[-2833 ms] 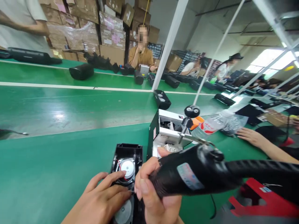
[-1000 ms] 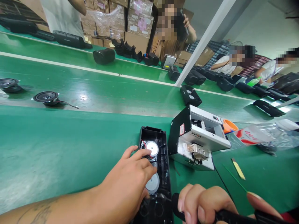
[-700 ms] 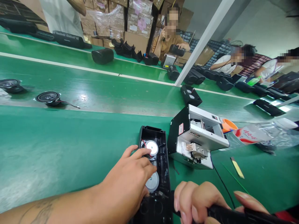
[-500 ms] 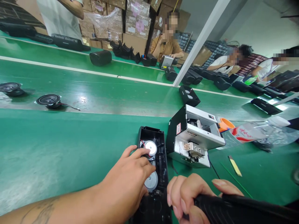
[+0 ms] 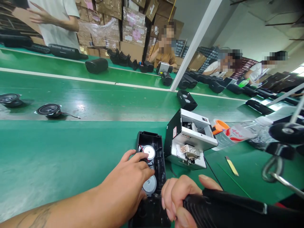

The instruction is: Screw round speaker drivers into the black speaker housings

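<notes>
An open black speaker housing [image 5: 157, 146] lies on the green bench, with two round silver driver backs [image 5: 149, 152] inside and a red wire at the upper one. My left hand [image 5: 124, 186] rests flat on the housing, its fingers touching the upper driver. My right hand [image 5: 180, 198] grips a black electric screwdriver [image 5: 228, 207] by its body, with the tip down at the housing's near end. The screwdriver hangs from a hook [image 5: 272, 166] at the right.
A silver-and-black screw feeder box [image 5: 188, 139] stands just right of the housing. A plastic bottle [image 5: 239, 133] and a yellow strip [image 5: 232, 165] lie farther right. Two loose speaker drivers [image 5: 48, 110] sit on the conveyor at left. Other people work along the far bench.
The view has shifted up and to the right, bringing the hook and balancer into sight. My right hand with the screwdriver rose slightly toward the housing. My left hand stays on the drivers.
</notes>
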{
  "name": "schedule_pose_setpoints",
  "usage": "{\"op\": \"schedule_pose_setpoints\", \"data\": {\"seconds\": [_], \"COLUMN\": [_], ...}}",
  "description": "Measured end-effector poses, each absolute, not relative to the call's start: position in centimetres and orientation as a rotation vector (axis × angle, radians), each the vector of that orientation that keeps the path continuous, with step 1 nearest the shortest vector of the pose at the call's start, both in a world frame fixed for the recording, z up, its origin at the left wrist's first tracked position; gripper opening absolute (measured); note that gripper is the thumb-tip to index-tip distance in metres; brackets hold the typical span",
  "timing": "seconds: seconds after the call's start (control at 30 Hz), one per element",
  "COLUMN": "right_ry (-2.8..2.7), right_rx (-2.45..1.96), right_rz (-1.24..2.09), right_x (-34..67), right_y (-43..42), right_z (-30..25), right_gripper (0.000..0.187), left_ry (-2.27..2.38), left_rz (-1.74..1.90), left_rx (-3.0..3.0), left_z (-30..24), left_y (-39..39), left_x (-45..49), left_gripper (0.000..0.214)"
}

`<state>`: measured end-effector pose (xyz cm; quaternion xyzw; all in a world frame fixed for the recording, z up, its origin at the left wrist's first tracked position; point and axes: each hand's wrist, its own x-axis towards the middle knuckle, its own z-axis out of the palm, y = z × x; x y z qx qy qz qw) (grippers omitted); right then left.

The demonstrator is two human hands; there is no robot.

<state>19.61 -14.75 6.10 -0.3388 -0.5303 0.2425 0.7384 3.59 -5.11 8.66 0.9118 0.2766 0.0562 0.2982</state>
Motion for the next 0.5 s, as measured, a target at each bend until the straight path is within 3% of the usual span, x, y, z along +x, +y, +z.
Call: {"op": "schedule_pose_setpoints", "data": {"seconds": [0.1,0.33,0.5], "right_ry": [-1.150,-1.176,-1.157], "right_rx": [-0.722,-0.689,-0.742], "right_rz": [0.486,0.462,0.438], "right_x": [19.1,18.9,18.8], "right_y": [-14.1,-13.7,-13.9], "right_z": [6.6,6.9,6.8], "right_gripper": [0.038,0.033,0.032], "left_ry": [0.727,0.672,0.614], "left_rz": [0.146,0.161,-0.021], "left_rx": [2.423,2.517,2.626], "left_z": [8.5,9.0,11.2], "left_y": [-5.1,-4.8,-3.9], "left_x": [3.5,3.7,4.3], "left_gripper": [0.053,0.045,0.038]}}
